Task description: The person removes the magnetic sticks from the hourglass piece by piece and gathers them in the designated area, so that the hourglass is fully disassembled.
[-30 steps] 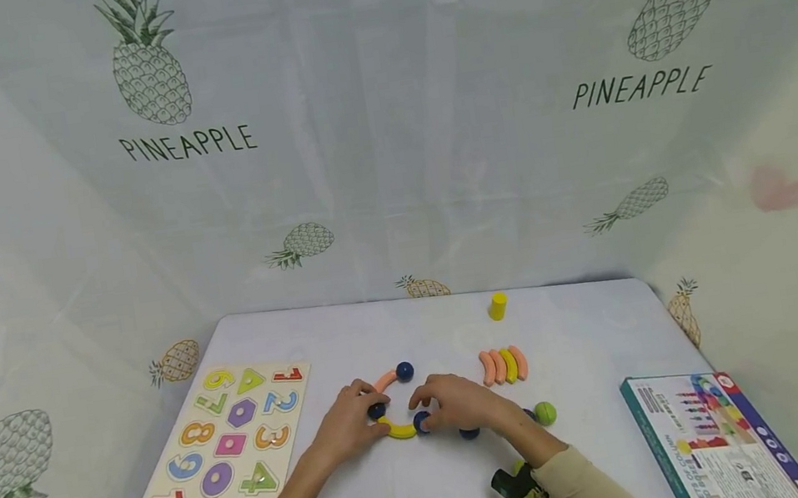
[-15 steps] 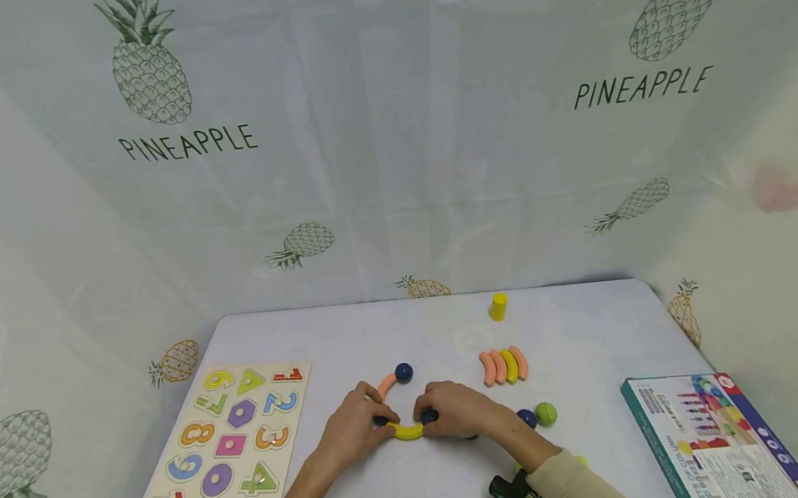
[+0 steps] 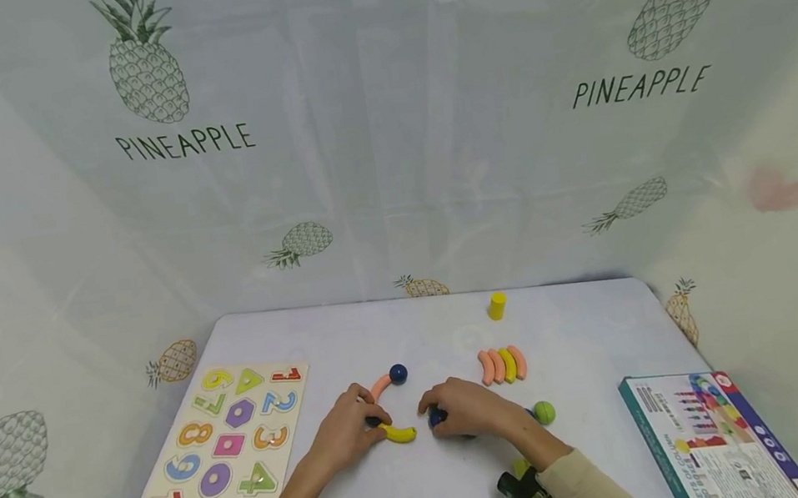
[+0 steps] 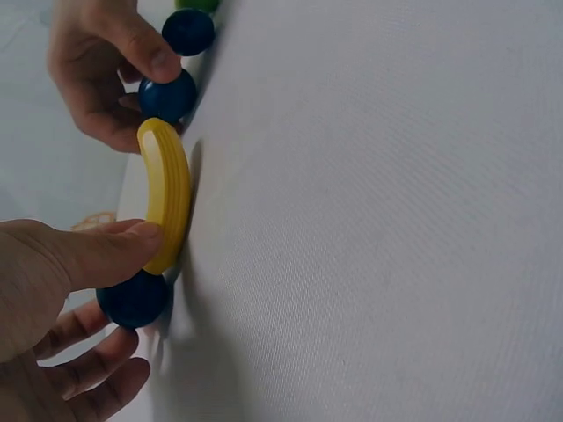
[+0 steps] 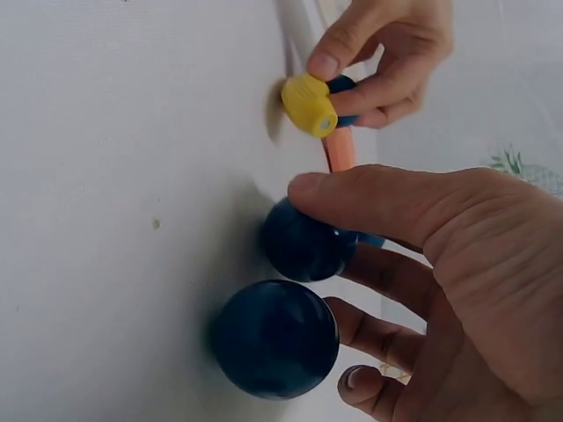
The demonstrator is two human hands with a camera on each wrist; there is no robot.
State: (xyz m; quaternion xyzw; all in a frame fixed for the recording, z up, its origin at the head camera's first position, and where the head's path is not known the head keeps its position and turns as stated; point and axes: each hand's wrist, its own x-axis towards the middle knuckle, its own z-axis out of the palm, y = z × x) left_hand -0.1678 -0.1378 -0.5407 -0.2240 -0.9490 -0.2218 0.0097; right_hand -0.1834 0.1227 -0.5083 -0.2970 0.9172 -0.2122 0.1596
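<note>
My left hand (image 3: 347,428) pinches a yellow curved stick (image 4: 171,189) close to one end. A dark blue ball (image 4: 134,301) sits at that end, among the fingers. From there an orange curved stick (image 3: 382,386) leads away to another blue ball (image 3: 398,374). My right hand (image 3: 469,408) holds a blue ball (image 5: 303,242) between thumb and fingers, with a gap between it and the yellow stick's free end in the head view. Beside that ball, a second blue ball (image 5: 275,338) lies under the right hand, mostly hidden in the head view.
A number-and-shape board (image 3: 207,458) lies at left, a printed box (image 3: 717,426) at right. Several curved sticks (image 3: 498,365) lie in a row behind my right hand, with a yellow cylinder (image 3: 496,306) farther back. A green ball (image 3: 544,412) rests beside the right forearm.
Half a second ago the yellow stick reached from the left hand to the ball in the right. Now they are apart: the stick's free end has swung down and the right hand has shifted slightly right.
</note>
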